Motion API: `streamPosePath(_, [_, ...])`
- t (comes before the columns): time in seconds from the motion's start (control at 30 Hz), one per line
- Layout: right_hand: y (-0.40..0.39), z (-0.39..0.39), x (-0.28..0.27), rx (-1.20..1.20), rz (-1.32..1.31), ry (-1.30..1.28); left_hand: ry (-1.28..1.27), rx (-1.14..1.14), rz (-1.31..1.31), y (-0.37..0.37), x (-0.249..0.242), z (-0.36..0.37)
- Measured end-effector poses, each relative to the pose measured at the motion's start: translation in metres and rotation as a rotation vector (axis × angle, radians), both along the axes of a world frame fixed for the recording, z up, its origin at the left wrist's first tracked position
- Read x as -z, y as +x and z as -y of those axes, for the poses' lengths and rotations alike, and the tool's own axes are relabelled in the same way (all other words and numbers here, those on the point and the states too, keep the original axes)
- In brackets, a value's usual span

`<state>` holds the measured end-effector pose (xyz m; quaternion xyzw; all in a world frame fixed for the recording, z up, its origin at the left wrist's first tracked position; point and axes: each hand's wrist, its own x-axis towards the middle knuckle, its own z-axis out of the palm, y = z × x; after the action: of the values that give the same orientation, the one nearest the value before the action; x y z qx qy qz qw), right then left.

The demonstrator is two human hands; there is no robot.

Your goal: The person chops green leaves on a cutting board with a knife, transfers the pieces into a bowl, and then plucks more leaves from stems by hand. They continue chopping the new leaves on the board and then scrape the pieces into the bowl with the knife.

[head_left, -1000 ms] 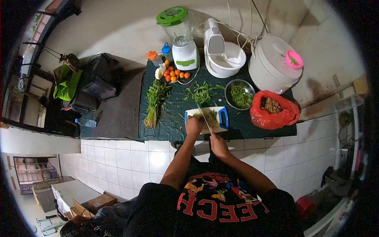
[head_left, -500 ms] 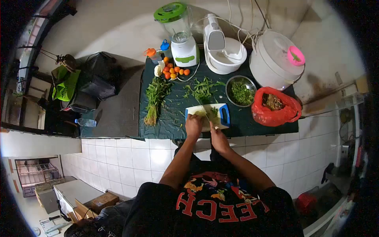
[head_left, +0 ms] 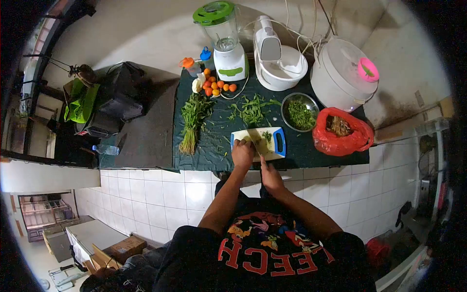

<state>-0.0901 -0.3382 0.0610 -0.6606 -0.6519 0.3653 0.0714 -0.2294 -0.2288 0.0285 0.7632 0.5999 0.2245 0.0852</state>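
Observation:
My left hand (head_left: 243, 155) lies on the left half of a white cutting board with blue ends (head_left: 270, 150). Its fingers are curled down, and whatever they press on is hidden beneath them. In my right hand (head_left: 272, 179), wrapped round the handle at the board's near edge, is a knife (head_left: 256, 148). The blade angles up and left across the board, close beside my left fingers. Chopped greens (head_left: 267, 136) sit to the right of the blade. Loose green leaves (head_left: 252, 111) are spread on the dark cloth beyond the board.
Left of the board lies a bunch of leafy stems (head_left: 193, 119). Behind stand tomatoes (head_left: 214, 86), a blender (head_left: 229, 58) and a white stand mixer (head_left: 277, 65). To the right are a metal bowl of chopped greens (head_left: 300, 114), a red plastic bag (head_left: 335, 138) and a large white lidded container (head_left: 338, 80).
The knife has drawn slightly back toward me, its blade lower on the board. My left hand stays on the board. The whole view has shifted a little.

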Motion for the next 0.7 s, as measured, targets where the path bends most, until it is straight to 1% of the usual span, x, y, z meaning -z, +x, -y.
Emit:
streamPosePath(0.03, [0.0,0.0,0.004,0.0,-0.002,-0.008,0.012,-0.008,0.01,-0.001,0.001,0.001])
streamPosePath(0.1, [0.0,-0.004,0.012,0.016,-0.019,0.115,-0.006,-0.002,-0.003,-0.002,0.001,0.001])
streamPosePath(0.17, [-0.002,-0.018,0.022,0.016,-0.037,0.131,-0.018,0.005,-0.014,-0.002,0.005,0.001])
streamPosePath(0.23, [0.001,-0.029,0.02,0.018,-0.053,0.149,-0.118,-0.071,0.07,-0.002,0.01,-0.001])
streamPosePath(0.3, [0.004,-0.034,0.014,0.006,-0.168,0.194,-0.147,-0.083,0.07,-0.002,0.008,0.002])
streamPosePath(0.37, [0.004,-0.029,0.005,0.01,-0.133,0.148,-0.176,-0.096,0.07,-0.002,-0.001,0.002])
streamPosePath(0.43, [0.005,-0.018,0.011,0.012,-0.094,0.1,-0.102,-0.085,0.068,-0.002,0.003,0.0])
streamPosePath(0.5, [0.002,-0.008,0.021,0.018,-0.097,0.294,-0.12,-0.08,0.073,-0.002,0.002,0.001])
streamPosePath(0.57, [0.002,-0.002,0.028,0.024,-0.09,0.266,-0.135,-0.077,0.078,0.0,-0.005,0.001])
streamPosePath(0.63, [0.002,-0.005,0.028,0.028,-0.089,0.24,-0.174,-0.134,0.082,0.001,-0.011,0.002])
streamPosePath(0.7, [-0.001,-0.01,0.024,-0.021,0.003,0.14,-0.184,-0.163,0.1,-0.001,-0.003,-0.001])
